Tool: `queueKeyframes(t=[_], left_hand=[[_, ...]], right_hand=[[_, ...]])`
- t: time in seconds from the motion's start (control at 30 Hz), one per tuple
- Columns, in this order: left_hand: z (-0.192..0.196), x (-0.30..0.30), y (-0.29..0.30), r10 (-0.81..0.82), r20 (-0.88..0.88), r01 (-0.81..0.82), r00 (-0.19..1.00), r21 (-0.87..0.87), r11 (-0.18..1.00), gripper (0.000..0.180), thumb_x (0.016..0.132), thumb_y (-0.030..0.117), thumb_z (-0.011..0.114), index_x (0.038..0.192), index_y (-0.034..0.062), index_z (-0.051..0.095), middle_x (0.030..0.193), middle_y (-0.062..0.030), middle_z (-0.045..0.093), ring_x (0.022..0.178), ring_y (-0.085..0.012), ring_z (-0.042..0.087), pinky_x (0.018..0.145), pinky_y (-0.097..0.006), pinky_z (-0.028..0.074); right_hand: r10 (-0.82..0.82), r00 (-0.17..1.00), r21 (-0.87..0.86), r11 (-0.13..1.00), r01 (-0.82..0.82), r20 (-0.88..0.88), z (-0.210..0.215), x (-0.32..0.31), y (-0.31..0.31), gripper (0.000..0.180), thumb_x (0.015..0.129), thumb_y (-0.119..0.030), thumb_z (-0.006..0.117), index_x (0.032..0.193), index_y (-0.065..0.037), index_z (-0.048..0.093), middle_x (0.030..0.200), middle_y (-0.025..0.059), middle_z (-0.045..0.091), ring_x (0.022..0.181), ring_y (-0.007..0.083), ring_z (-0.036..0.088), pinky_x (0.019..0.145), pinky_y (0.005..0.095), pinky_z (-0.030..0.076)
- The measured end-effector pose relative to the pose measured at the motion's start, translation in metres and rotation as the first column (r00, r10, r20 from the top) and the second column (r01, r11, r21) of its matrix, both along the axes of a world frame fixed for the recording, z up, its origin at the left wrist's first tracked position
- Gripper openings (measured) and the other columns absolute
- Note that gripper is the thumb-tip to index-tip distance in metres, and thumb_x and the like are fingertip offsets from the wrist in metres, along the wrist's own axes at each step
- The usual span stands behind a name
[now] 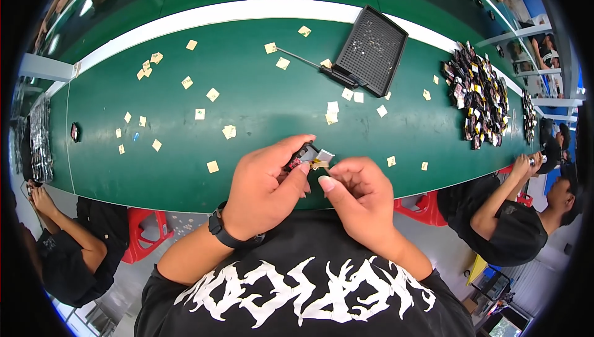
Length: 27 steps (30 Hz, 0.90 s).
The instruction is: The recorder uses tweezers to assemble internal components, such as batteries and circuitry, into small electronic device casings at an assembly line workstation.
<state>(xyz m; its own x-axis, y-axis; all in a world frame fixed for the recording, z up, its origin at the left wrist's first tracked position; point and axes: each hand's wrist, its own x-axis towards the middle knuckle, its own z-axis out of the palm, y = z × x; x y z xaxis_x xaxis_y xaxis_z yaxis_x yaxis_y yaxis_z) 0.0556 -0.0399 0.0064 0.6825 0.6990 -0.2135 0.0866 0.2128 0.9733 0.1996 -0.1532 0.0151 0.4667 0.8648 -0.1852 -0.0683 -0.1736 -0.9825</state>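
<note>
My left hand [263, 179] is closed round a small black part [302, 156] with reddish markings, held over the table's near edge. A silvery-white square piece [324, 156] and a yellowish strip [320, 165] stick out of its right side. The thumb and fingers of my right hand [366, 198] meet at the lower end of that strip, and my fingertips partly hide it. A dark band is round my left wrist.
Small cream paper squares [213, 94] lie scattered across the green table [260, 108]. A black perforated tray [401, 40] stands at the far side, with a long thin-shafted screwdriver [303, 61] against it. Many black parts form a pile [476, 99] at right. People sit at both sides.
</note>
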Motion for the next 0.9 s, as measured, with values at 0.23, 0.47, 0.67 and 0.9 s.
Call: queueKeyframes(t=[0.23,0.47,0.67,0.9], left_hand=[[-0.002,0.0,-0.002,-0.005,-0.029,0.011,1.0,0.235,0.972,0.036,0.095,-0.004,0.059,0.13,-0.0049,0.064,0.084,-0.004,0.065,0.064,-0.0052,0.057,0.057,-0.022,0.047],[0.006,0.003,0.002,-0.013,-0.087,0.037,0.996,0.286,0.957,0.034,0.091,0.0,0.062,0.124,-0.0029,0.067,0.083,-0.0116,0.065,0.062,-0.0161,0.059,0.059,-0.03,0.049],[-0.003,0.001,0.005,-0.094,-0.079,0.117,0.992,0.372,0.921,0.04,0.092,-0.006,0.056,0.131,-0.0005,0.065,0.088,-0.0093,0.068,0.066,-0.014,0.065,0.063,-0.027,0.052],[-0.001,-0.005,0.008,-0.182,-0.084,0.199,0.98,0.302,0.932,0.052,0.092,-0.008,0.055,0.143,0.0001,0.058,0.097,-0.0105,0.065,0.076,-0.0144,0.067,0.068,-0.028,0.056]], right_hand=[[0.118,0.98,-0.101,0.99,-0.103,0.158,-0.001,0.02,0.016,0.018,0.095,-0.004,0.075,0.11,0.002,0.068,0.085,-0.0016,0.066,0.068,0.0009,0.051,0.058,0.0194,0.042],[0.054,0.986,-0.174,0.981,-0.082,-0.157,0.014,0.019,0.019,0.009,0.097,-0.005,0.073,0.1,0.002,0.069,0.083,-0.0021,0.07,0.073,0.0007,0.057,0.064,0.0196,0.047],[0.132,0.991,-0.157,0.979,-0.126,0.022,0.005,0.02,0.015,0.011,0.095,-0.002,0.073,0.103,0.005,0.074,0.093,0.0043,0.072,0.08,0.0055,0.064,0.069,0.0218,0.052],[0.174,0.974,-0.116,0.981,-0.157,0.148,0.005,0.021,0.021,0.013,0.092,0.0,0.075,0.104,0.003,0.078,0.092,0.0064,0.07,0.076,0.0087,0.061,0.065,0.0241,0.049]])
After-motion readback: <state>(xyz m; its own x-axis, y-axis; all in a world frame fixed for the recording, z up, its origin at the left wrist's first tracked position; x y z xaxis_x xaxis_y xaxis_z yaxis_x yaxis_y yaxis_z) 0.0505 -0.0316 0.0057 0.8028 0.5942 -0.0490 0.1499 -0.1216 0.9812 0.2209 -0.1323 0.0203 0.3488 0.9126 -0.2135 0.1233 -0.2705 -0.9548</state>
